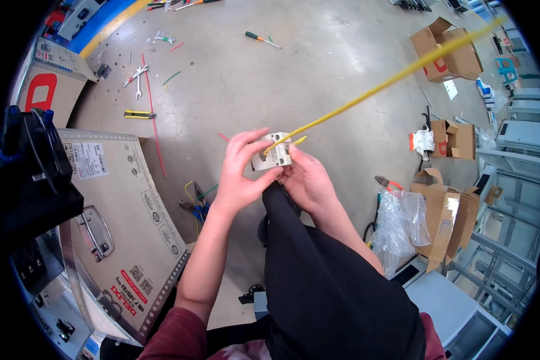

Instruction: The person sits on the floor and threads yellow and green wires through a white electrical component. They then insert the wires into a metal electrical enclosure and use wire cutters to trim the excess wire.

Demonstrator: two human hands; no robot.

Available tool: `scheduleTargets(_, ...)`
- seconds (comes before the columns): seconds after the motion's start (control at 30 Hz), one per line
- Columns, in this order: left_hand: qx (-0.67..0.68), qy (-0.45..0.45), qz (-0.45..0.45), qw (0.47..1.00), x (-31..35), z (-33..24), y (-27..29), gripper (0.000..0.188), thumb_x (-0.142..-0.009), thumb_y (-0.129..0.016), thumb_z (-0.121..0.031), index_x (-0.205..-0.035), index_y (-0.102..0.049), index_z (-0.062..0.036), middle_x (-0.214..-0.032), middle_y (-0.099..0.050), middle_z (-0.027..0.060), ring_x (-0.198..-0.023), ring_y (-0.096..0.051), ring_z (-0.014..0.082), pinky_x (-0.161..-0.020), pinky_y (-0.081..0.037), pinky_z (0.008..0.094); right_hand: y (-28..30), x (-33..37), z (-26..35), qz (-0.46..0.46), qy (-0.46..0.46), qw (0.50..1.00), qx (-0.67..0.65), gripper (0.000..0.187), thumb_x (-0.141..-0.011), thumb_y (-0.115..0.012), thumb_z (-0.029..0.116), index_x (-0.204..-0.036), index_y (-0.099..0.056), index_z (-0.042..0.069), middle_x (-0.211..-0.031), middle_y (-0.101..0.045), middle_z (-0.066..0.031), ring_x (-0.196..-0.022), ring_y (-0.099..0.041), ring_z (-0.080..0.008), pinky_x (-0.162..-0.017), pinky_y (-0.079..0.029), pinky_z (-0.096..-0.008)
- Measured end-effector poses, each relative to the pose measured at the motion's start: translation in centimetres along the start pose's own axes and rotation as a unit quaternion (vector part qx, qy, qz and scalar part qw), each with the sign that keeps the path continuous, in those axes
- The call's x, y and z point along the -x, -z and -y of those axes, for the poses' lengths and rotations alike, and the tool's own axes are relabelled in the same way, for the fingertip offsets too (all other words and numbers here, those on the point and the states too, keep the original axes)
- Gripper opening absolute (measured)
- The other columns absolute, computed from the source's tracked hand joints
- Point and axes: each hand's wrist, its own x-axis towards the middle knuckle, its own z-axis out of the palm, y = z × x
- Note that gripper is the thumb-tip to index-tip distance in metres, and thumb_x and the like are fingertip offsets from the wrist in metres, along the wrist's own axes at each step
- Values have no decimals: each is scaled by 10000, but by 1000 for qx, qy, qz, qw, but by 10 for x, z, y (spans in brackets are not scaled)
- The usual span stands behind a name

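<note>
White block, one: gripped by left hand and right hand together, apparently for steadiness. Yellow wire, one: runs rightward from the block's face.

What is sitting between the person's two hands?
A small whitish block lies between the left hand and the right hand, touching both, with a yellow cable reaching it; the head view shows this.

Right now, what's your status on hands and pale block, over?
Left hand and right hand gripping pale block. Yellow wire across its face, running off upper right. No other obstruction seen.
</note>
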Motion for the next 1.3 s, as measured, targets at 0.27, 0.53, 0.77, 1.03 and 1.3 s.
scheduleTargets(0.27,178,295,-147,927,48,63,-43,304,-1058,-745,-113,-1304,-723,64,-1115,-760,86,-1019,-693,140,-954,-553,287,26,-63,-43,-124,167,947,245,395,-1120,-666,228,-1386,-674,-63,-1149,-763,-80,-980,-686,-121,-835,-533,-279)
scheduleTargets(0.53,187,374,-192,888,60,99,-86,635,-985,-823,-133,-1487,-483,55,-1312,-682,197,-1214,-687,261,-1041,-583,385,57,-118,-91,-153,197,916,314,495,-1100,-683,223,-1428,-616,-142,-1101,-775,-150,-956,-722,-156,-816,-594,-313)
scheduleTargets(0.77,166,395,-168,888,74,113,-92,558,-987,-805,-58,-1443,-502,49,-1283,-692,182,-1200,-699,239,-1053,-578,371,69,-122,-103,-161,211,903,337,442,-1101,-670,185,-1401,-626,-137,-1105,-779,-160,-975,-731,-168,-837,-596,-319)
scheduleTargets(1.03,-54,295,-118,947,92,102,-96,441,-1040,-724,-178,-1415,-620,32,-1311,-701,214,-1206,-693,377,-1056,-558,456,70,-118,-111,-156,209,906,334,439,-1095,-686,179,-1421,-627,-109,-1167,-783,-172,-1001,-735,-182,-863,-597,-331)
scheduleTargets(1.3,-170,168,-70,969,97,115,-76,608,-998,-741,-162,-1561,-535,-63,-1505,-586,212,-1373,-571,439,-1140,-493,522,70,-124,-113,-152,197,898,362,452,-1089,-705,160,-1443,-615,-107,-1277,-763,-173,-1145,-727,-195,-990,-582,-338)
